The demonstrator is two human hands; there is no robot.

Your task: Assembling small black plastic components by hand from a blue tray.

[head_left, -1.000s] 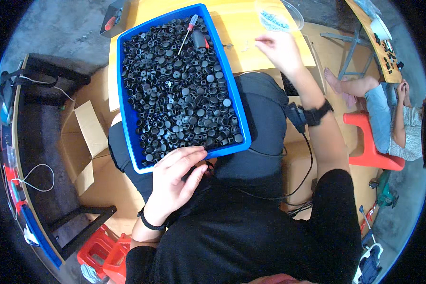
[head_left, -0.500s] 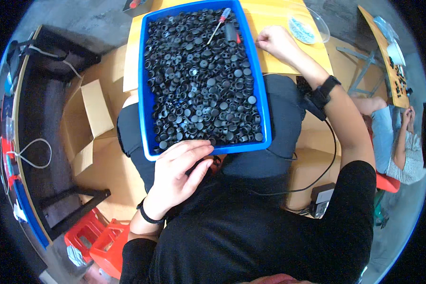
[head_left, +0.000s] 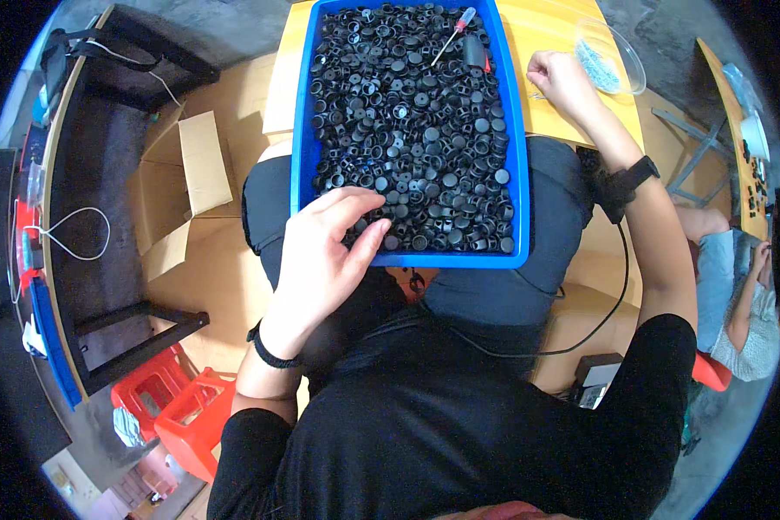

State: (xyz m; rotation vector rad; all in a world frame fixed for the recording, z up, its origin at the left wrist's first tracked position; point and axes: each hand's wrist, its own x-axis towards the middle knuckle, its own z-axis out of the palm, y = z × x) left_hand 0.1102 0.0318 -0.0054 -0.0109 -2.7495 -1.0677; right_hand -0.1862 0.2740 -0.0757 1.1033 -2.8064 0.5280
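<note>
A blue plastic tray (head_left: 521,173) holds a heap of small black round plastic caps (head_left: 416,143). It rests partly on my lap and partly on the yellow table (head_left: 542,26). My left hand (head_left: 329,238) is over the tray's near left corner, fingers curved above the caps and thumb apart, with nothing visible between them. At the table right of the tray, my right hand (head_left: 568,82) has its fingers pinched together; anything in them is too small to make out. On the caps lie a screwdriver (head_left: 453,36) and a dark piece with a red end (head_left: 475,52).
A clear round dish (head_left: 637,78) of small pale-blue pieces stands right of my right hand. Open cardboard (head_left: 206,165) lies to the left, near red stools (head_left: 195,416). A black cable (head_left: 626,269) hangs from my right wrist device. Another person (head_left: 750,321) sits at far right.
My left hand has moved from the tray's near rim to over the caps, thumb and fingers apart. My right hand stays pinched beside the tray. The whole view has shifted.
</note>
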